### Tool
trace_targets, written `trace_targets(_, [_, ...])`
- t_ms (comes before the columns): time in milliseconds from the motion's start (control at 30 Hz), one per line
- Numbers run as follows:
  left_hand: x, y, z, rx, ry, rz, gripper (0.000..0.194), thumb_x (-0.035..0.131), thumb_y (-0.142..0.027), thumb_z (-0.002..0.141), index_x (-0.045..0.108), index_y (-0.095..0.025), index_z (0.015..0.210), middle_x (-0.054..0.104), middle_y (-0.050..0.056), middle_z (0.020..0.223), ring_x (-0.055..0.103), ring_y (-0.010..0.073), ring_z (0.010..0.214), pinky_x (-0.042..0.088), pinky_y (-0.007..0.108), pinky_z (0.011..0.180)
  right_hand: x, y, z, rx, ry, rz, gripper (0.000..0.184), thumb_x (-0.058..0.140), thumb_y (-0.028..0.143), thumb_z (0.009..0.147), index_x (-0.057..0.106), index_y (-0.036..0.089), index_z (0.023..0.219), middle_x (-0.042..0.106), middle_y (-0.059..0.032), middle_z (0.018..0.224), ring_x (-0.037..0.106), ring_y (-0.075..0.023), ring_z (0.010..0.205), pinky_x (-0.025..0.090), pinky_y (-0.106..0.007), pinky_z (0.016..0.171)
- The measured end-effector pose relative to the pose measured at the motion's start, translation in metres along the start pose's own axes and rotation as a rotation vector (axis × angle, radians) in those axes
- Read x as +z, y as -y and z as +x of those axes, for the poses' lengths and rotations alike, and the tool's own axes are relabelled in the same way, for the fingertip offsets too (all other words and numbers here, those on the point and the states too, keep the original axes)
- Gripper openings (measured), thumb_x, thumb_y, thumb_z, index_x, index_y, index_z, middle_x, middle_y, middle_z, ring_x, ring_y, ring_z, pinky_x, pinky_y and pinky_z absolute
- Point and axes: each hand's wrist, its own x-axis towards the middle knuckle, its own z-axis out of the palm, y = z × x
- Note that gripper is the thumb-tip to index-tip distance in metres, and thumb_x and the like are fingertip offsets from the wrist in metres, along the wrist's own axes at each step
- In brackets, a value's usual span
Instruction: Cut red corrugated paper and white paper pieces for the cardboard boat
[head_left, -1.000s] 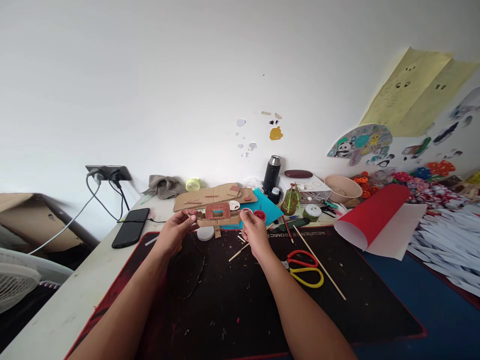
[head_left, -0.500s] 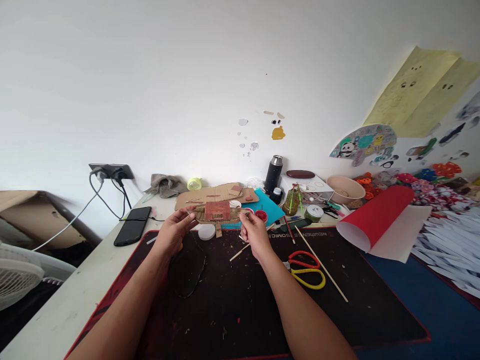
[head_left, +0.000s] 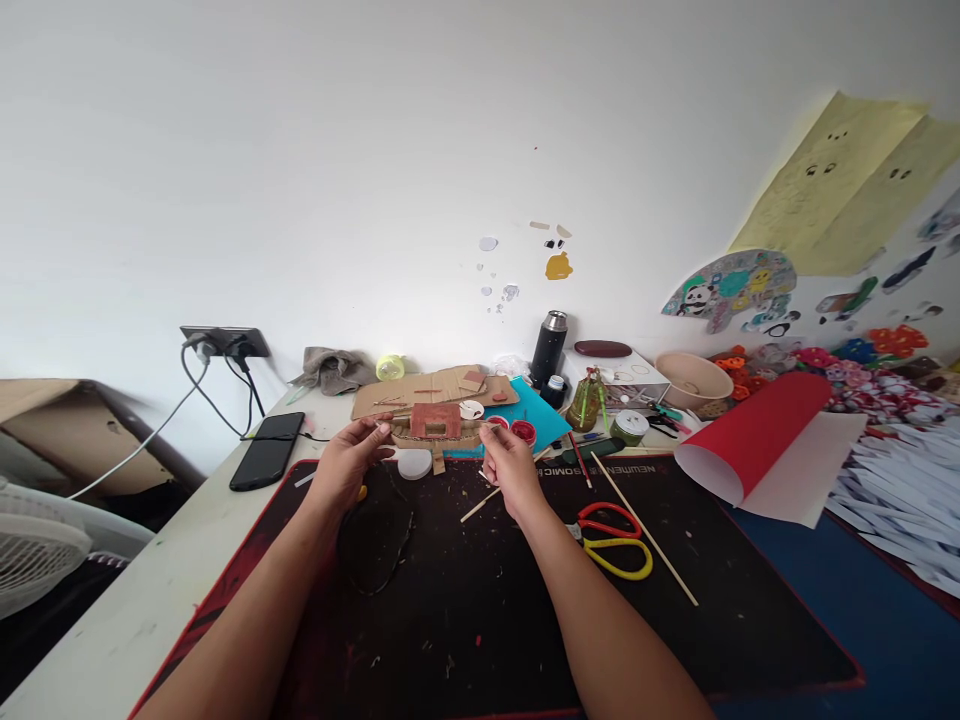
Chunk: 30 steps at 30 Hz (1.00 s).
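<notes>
Between my two hands a small cardboard boat (head_left: 436, 424) with a red-painted middle cabin is held up over the far edge of the black desk mat (head_left: 480, 600). My left hand (head_left: 352, 455) is closed on its left end, fingertips pinching the tip. At the right end, my right hand (head_left: 510, 462) pinches the other tip between thumb and fingers. Just behind the boat lie a flat cardboard piece (head_left: 382, 393) and a blue sheet (head_left: 544, 418). Small pots of red paint (head_left: 523, 432) stand beside my right hand. A white lid (head_left: 414, 464) rests below the boat.
Scissors (head_left: 615, 545) with red and yellow handles and a thin wooden stick (head_left: 652, 540) lie to the right. A phone (head_left: 267, 452) is at the left. A black thermos (head_left: 550, 348), a beige bowl (head_left: 690, 380) and rolled red paper (head_left: 765, 430) stand further back.
The boat has tilted slightly, so the opening in its cabin side shows more. Both hands keep their grip in nearly the same place.
</notes>
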Motion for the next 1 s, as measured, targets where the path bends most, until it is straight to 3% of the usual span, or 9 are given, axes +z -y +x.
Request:
trace_targets(300, [0.002, -0.0005, -0.0032, 0.015, 0.041, 0.01, 0.054, 0.102, -0.06, 0.066, 0.075, -0.019, 0.088, 0.071, -0.001, 0.076, 0.069, 0.0158, 0.065, 0.063, 0.031, 0.068, -0.0019, -0.008, 0.0031, 0.028, -0.04, -0.009, 0.068, 0.081, 0.082, 0.08, 0.043, 0.026, 0.068, 0.039, 0.0092, 0.052, 0.039, -0.0091, 0.041, 0.029, -0.023, 0.038])
trace_targets(667, [0.0058, -0.0023, -0.0077, 0.003, 0.145, 0.011, 0.053, 0.102, -0.06, 0.067, 0.071, -0.021, 0.083, 0.075, 0.001, 0.071, 0.072, 0.0168, 0.061, 0.061, 0.028, 0.063, -0.001, -0.0053, 0.0043, 0.053, -0.063, 0.029, 0.072, 0.077, 0.091, 0.075, 0.045, 0.026, 0.074, 0.038, 0.0115, 0.052, 0.039, -0.0082, 0.039, 0.026, -0.022, 0.037])
trace_targets(1000, [0.0059, 0.0013, -0.0064, -0.005, 0.144, 0.001, 0.052, 0.103, -0.058, 0.067, 0.072, -0.02, 0.083, 0.073, 0.0, 0.073, 0.072, 0.0166, 0.064, 0.062, 0.028, 0.063, 0.0002, -0.0027, 0.0029, 0.06, -0.067, 0.058, 0.073, 0.079, 0.09, 0.075, 0.043, 0.027, 0.075, 0.037, 0.0118, 0.051, 0.038, -0.0085, 0.039, 0.025, -0.022, 0.036])
